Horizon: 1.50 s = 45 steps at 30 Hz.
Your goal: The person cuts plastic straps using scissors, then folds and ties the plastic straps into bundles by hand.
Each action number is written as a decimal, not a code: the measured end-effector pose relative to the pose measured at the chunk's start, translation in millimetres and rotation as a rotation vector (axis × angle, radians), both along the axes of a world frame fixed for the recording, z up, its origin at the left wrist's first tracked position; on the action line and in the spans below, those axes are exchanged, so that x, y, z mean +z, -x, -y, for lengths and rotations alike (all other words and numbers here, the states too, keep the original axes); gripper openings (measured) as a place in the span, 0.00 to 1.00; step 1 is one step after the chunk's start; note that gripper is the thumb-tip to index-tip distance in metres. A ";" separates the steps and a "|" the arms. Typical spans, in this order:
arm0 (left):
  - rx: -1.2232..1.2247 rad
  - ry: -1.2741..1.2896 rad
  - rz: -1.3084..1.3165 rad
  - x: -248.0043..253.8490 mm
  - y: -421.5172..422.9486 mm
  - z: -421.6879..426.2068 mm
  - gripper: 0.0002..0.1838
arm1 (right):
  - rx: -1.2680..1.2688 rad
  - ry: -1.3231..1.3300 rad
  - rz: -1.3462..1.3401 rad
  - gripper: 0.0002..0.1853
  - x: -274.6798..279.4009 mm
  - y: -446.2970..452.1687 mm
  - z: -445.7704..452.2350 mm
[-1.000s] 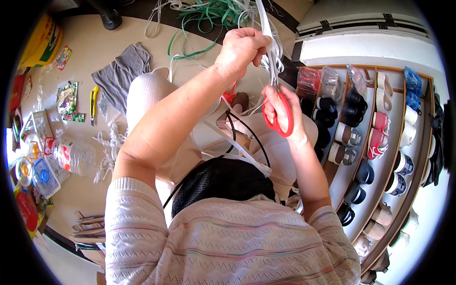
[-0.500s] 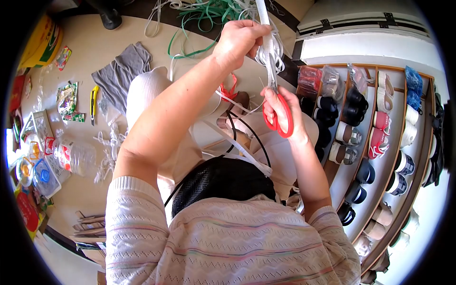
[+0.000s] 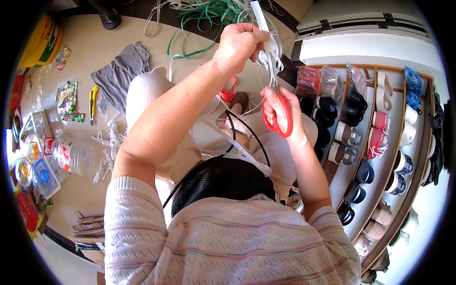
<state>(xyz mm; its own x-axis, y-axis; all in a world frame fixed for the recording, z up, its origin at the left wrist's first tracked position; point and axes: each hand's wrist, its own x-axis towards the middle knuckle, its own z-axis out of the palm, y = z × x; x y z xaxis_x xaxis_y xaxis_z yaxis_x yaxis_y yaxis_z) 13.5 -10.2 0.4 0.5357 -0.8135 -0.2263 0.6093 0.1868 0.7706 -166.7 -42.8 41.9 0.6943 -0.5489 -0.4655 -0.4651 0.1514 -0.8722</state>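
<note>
From my remote seat, the head camera looks down over a striped knit top and pale trousers, with both bare hands raised out beyond the lap, above a beige floor (image 3: 159, 40). My left hand (image 3: 240, 46) is the farther one from the body; its thumb and fingers are pinched closed on a flat white strap (image 3: 259, 16). The strap's short free end sticks up past the pinch, pointing away from the body and leaning slightly left. My right hand (image 3: 284, 113) sits nearer the body and lower to the right, its fingers wrapped around the red handles of a pair of scissors (image 3: 289, 118), with the thumb on top near the pivot. The key relation, as I judge it, is the line between the two hands: the blades (image 3: 272, 76) point up and away from me, running nearly along the strap's long axis rather than across it, and their tips lie just below the left fingers. The left hand is therefore the nearer one to the strap's free end. Whether the blades are parted, and whether the strap lies between them or only against them, I cannot tell. Beyond the hands, a tangle of green and white straps (image 3: 217, 15) rests on the floor. Closer in, a black mesh-like item (image 3: 221, 187) with cords lies across the lap, apart from both hands.
</note>
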 end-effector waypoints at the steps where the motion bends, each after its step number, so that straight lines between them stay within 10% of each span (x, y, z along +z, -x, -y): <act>1: -0.005 -0.002 0.009 0.9 1.4 -0.7 0.08 | -0.017 0.015 0.014 0.17 -0.2 -2.6 0.9; 45: -0.042 -0.022 0.021 3.5 7.9 -3.1 0.08 | 0.012 -0.051 0.045 0.16 -2.1 -2.7 0.3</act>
